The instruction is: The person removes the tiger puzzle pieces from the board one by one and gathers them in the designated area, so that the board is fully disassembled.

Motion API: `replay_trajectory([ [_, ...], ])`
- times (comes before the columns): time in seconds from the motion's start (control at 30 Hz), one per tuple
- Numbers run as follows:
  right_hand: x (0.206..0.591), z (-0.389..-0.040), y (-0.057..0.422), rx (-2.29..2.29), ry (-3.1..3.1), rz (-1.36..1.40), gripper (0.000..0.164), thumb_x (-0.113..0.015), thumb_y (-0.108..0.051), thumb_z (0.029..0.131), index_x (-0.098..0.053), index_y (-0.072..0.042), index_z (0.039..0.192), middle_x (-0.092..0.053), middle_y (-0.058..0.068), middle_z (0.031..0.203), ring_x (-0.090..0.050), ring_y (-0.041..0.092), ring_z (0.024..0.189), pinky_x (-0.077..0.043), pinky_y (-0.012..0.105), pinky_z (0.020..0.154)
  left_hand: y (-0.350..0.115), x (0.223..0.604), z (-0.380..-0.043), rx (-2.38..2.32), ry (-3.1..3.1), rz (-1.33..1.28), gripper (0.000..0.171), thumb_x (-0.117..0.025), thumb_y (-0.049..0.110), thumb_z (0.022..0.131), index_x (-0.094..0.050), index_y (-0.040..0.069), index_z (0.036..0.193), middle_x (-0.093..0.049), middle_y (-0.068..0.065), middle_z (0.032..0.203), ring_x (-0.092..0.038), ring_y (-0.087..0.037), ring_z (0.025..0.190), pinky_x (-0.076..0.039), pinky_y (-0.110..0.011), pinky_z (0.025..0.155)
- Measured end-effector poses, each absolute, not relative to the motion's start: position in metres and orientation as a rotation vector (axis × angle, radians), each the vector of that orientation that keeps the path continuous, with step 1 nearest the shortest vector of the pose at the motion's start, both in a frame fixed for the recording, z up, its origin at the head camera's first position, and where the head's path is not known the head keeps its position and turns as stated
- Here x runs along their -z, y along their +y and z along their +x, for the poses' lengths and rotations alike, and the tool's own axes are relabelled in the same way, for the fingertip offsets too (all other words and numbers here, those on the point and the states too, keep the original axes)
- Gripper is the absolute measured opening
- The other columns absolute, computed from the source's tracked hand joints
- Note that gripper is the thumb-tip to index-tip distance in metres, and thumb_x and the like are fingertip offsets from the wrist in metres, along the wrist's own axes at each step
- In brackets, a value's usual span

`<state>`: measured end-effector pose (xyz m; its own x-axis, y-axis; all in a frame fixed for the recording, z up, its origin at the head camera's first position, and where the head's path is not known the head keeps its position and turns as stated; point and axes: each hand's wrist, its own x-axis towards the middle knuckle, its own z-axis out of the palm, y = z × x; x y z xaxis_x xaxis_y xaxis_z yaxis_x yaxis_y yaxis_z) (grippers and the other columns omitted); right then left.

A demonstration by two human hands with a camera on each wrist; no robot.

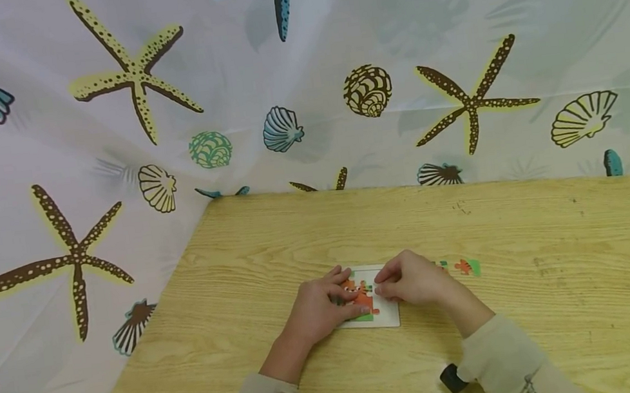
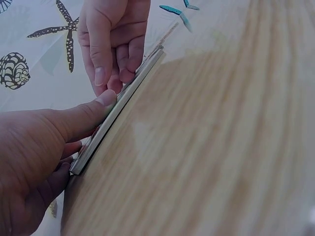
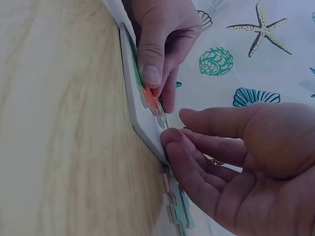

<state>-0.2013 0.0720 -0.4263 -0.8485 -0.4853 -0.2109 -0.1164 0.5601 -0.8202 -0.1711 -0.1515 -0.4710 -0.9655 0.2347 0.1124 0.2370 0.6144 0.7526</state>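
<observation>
A jigsaw puzzle with an orange figure on green [image 1: 364, 301] lies partly filled in on a thin white board [image 1: 389, 315]. My left hand [image 1: 320, 305] rests over its left part, thumb along the near side and fingers toward the far side. In the left wrist view, the left thumb [image 2: 88, 115] lies at the board's near edge. Fingertips of my right hand [image 1: 414, 279] are at the bare white right part of the board. Thumb and fingers there are loosely bent and apart in the right wrist view, with no piece visible between them.
Loose orange and green puzzle pieces [image 1: 467, 267] lie right of the board, some partly behind the right hand. The wood-grain table [image 1: 537, 301] extends around it. A white curtain [image 1: 313, 73] printed with starfish and shells hangs along the far and left sides.
</observation>
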Motion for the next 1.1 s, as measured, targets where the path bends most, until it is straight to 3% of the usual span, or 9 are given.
replay_trajectory([
  [0.53,0.431,-0.199,0.06,1.108,2.474,-0.48,0.018,-0.072,-0.012,0.099,-0.079,-0.004,0.113,-0.074,0.0,0.095,-0.06,0.013,0.08,-0.051,0.028,0.069,-0.151,0.469,-0.172,1.337,-2.845,-0.432,0.027,-0.092,0.022,0.08,-0.084,0.004,0.099,-0.061,-0.013,0.145,-0.045,-0.032,0.147,-0.042,-0.054,0.115],
  [0.77,0.43,-0.2,0.061,1.13,2.476,-0.508,0.018,-0.072,-0.008,0.097,-0.079,-0.002,0.111,-0.074,0.0,0.091,-0.062,0.011,0.078,-0.051,0.027,0.068,-0.152,0.469,-0.171,1.318,-2.847,-0.447,0.028,-0.091,0.022,0.081,-0.084,0.004,0.101,-0.06,-0.014,0.145,-0.046,-0.033,0.146,-0.043,-0.054,0.114],
  [1.1,0.429,-0.199,0.064,1.23,2.416,-0.519,0.016,-0.074,-0.009,0.096,-0.076,-0.001,0.11,-0.073,0.002,0.094,-0.064,0.012,0.081,-0.054,0.028,0.072,-0.151,0.469,-0.172,1.333,-2.823,-0.429,0.027,-0.094,0.025,0.077,-0.085,0.006,0.094,-0.062,-0.014,0.143,-0.048,-0.033,0.144,-0.043,-0.052,0.114],
])
